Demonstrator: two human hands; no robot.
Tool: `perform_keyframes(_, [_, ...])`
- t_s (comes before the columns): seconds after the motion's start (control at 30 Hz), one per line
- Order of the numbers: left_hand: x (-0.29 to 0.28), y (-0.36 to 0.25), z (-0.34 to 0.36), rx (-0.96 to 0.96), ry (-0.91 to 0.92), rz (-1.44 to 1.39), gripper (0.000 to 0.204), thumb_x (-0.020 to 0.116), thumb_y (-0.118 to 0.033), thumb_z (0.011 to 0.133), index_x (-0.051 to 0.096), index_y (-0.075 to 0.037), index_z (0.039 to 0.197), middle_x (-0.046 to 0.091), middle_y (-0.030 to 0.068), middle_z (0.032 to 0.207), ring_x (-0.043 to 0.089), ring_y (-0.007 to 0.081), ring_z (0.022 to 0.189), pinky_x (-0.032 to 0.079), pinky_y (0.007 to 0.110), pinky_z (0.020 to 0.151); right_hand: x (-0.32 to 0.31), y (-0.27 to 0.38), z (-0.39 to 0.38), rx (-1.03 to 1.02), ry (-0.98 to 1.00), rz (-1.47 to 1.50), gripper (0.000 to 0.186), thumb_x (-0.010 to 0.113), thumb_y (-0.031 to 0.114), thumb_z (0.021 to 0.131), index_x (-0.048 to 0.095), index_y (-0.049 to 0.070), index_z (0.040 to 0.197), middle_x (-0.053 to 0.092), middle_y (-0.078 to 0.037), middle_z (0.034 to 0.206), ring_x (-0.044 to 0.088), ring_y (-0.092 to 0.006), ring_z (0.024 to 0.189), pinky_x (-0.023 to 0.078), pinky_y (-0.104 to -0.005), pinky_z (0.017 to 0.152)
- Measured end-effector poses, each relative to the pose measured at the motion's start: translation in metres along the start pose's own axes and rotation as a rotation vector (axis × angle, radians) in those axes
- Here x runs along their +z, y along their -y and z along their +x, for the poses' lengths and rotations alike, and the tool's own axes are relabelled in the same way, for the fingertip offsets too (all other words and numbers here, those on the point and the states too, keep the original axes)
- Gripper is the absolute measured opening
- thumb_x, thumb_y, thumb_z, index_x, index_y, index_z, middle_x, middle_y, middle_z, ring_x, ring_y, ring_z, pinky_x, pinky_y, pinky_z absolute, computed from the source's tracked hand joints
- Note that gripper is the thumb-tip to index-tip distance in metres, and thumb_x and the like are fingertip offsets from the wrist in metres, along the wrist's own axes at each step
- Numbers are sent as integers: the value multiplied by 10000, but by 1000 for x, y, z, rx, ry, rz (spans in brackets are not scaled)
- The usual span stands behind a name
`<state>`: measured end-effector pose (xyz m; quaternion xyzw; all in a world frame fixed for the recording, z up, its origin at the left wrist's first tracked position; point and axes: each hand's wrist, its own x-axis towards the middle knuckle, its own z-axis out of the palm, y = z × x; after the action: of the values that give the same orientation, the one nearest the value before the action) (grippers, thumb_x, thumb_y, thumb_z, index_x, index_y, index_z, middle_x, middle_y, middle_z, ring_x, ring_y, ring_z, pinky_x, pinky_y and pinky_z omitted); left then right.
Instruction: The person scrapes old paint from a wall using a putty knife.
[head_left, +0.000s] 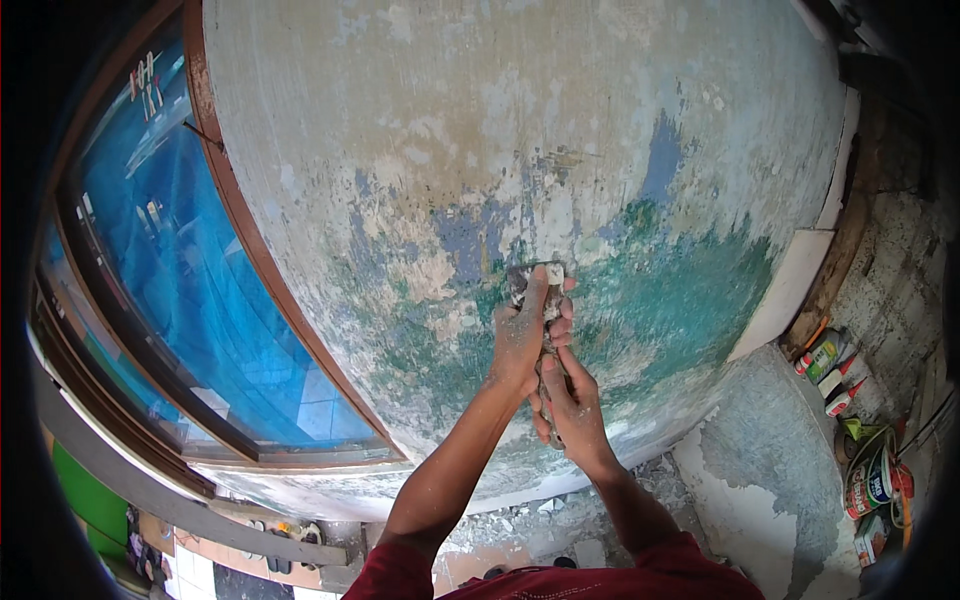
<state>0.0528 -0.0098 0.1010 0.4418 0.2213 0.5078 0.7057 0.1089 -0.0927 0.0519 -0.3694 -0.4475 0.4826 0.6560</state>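
Note:
A paint scraper [517, 276] with a dark, dusty, paint-flecked blade lies against the wall [420, 110] in front of me. My left hand [519, 340] is closed round its upper part, the thumb stretched up along the blade. Lower down, my right hand [572, 402] grips the handle, which is partly hidden by the fingers. Around the blade the wall is patchy, with bare grey-white areas, bluish spots and a broad layer of worn green paint [690, 290] to the right. White dust coats both hands and forearms.
On the left, a brown-framed window [265, 240] has blue sheeting behind its glass. Paint chips and rubble [550, 510] litter the foot of the wall. At the right stand several bottles [830, 370] and a paint can [870, 482]. Shoes [310, 535] sit at the lower left.

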Motion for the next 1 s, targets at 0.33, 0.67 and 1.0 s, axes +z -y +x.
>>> perform_keyframes(0.33, [-8,-9,-12,-24,5,-5,373,489,-366,942,607,-13,962,527,11,661,429,71,507,346,217,432,14,-1,-11,42,2,-37,257,400,271,983,461,56,1111,451,-10,615,424,-68,389,349,-214,337])
perform_keyframes(0.67, [-11,-12,-3,-34,49,28,376,504,-375,932,598,-14,981,520,6,661,413,68,511,347,211,434,20,3,-5,60,-47,18,266,392,288,986,476,40,1029,452,-11,621,416,-67,388,345,-212,336])
perform_keyframes(1.0, [-6,-14,3,-18,96,28,415,500,-394,931,613,3,972,532,13,668,428,73,502,348,217,437,18,7,-3,10,-73,-14,286,420,309,974,466,46,1077,460,-15,613,423,-65,388,341,-213,328])
